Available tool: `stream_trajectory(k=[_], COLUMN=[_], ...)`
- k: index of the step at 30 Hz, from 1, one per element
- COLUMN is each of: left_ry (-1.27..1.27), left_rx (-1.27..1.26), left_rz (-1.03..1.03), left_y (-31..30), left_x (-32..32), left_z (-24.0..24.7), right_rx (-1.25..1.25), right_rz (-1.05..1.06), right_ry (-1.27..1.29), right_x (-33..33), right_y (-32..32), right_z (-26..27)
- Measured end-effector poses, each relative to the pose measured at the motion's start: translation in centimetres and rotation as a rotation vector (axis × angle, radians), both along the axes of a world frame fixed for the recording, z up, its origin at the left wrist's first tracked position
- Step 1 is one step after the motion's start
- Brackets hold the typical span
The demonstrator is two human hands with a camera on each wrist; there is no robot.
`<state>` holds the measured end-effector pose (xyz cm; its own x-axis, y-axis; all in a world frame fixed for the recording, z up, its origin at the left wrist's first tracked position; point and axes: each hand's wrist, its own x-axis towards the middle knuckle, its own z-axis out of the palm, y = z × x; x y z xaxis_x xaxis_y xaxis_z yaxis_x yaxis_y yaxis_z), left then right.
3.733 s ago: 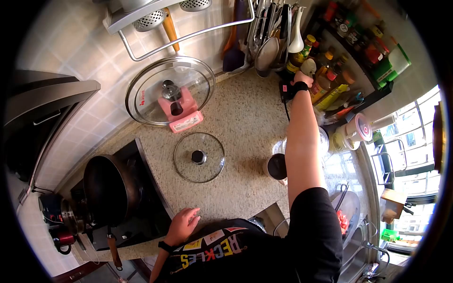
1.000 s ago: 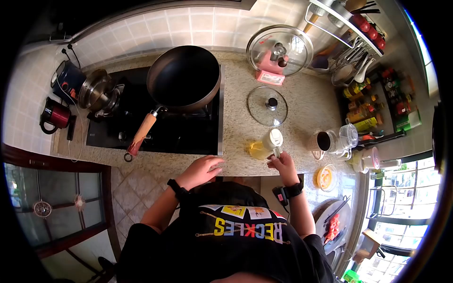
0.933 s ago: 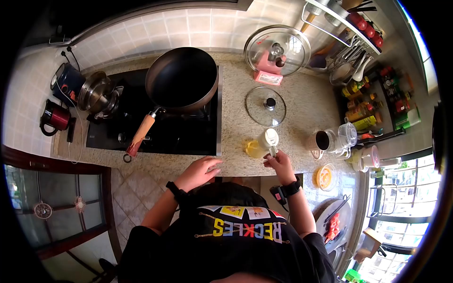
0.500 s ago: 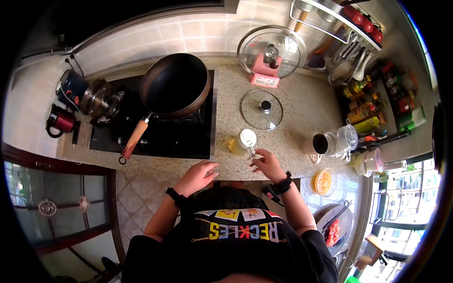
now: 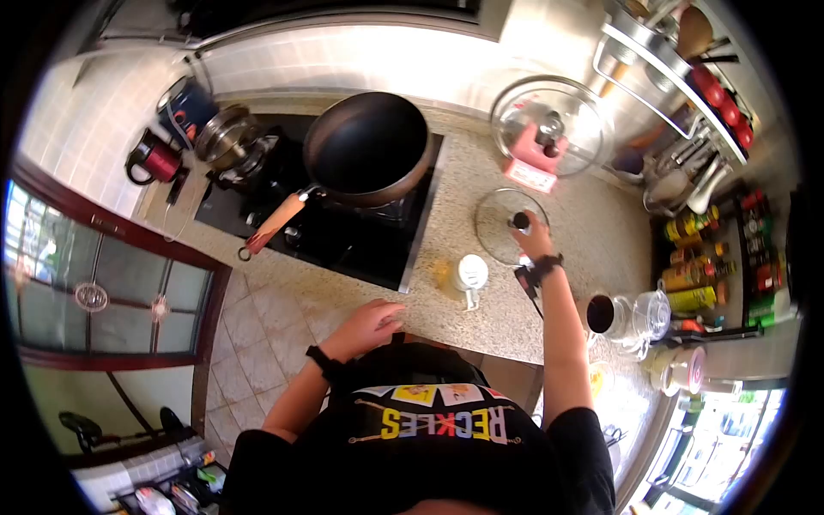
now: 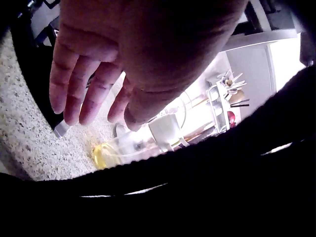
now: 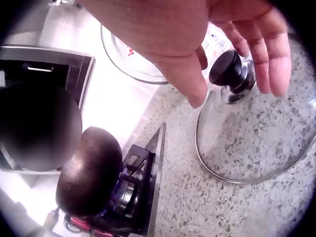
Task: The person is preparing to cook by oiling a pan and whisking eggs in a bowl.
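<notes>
In the head view my right hand (image 5: pixel 537 239) reaches over a small glass lid (image 5: pixel 496 233) lying on the counter. Its black knob (image 7: pixel 225 68) sits between my thumb and fingers in the right wrist view, with a gap showing on the thumb's side. My left hand (image 5: pixel 369 329) hovers by the counter's front edge, fingers loosely extended, holding nothing. A clear jug (image 5: pixel 470 275) with a white top and yellow liquid, likely oil, stands between the hands. In the left wrist view the jug (image 6: pixel 165 131) shows beyond my left fingers.
A wok (image 5: pixel 369 150) sits on the black cooktop (image 5: pixel 360 253), its wooden handle toward me. A large glass lid (image 5: pixel 588 129) leans on a pink holder (image 5: pixel 534 154). A mug (image 5: pixel 598 314) and glass jug (image 5: pixel 654 313) stand right, near a bottle rack (image 5: pixel 742 257).
My right hand, earlier at the bottle rack, then brought the jug to the front counter, let go of its handle and moved to the small lid's knob. The head view has shifted.
</notes>
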<state>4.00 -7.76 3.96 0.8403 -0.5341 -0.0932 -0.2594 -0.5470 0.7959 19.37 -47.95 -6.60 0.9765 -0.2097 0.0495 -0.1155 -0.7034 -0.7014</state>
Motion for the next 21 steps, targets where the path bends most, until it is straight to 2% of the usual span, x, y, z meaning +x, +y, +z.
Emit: stream_trajectory(k=[1, 2, 3, 5, 9, 13, 16, 20, 21], left_ry=[0.001, -0.001, -0.001, 0.026, 0.079, 0.129, 0.14, 0.123, 0.121], left_rx=[0.0, 0.005, 0.01, -0.023, 0.003, 0.006, 0.02, 0.028, 0.025], left_rz=[-0.025, 0.005, 0.041, 0.065, 0.123, 0.138, 0.131, 0.109, 0.104], left_y=[0.0, 0.2, 0.5, 0.7, 0.6, 0.5, 0.5, 0.1, 0.1], left_x=[-0.1, -0.3, -0.6, -1.0, -1.2, -0.7, -0.5, 0.1, 0.1], left_z=[0.0, 0.2, 0.3, 0.1, 0.4, 0.6, 0.3, 0.1, 0.2], right_rx=[0.026, -0.153, -0.07, -0.2, -0.204, -0.19, -0.22, -0.284, -0.191], right_rz=[0.101, 0.06, 0.066, 0.034, -0.033, -0.164, -0.393, -0.489, -0.563], right_ry=[0.169, 0.082, 0.118, 0.026, 0.07, 0.191, 0.165, 0.241, 0.287], right_x=[1.8, 1.4, 1.5, 2.4, 3.3, 3.0, 3.1, 4.4, 4.7], right_y=[-0.4, 0.9, 1.4, 1.6, 1.2, -0.3, -3.2, -8.2, -9.4], right_z=[-0.1, 0.3, 0.6, -1.3, -1.4, 0.8, 1.2, 0.1, -0.5])
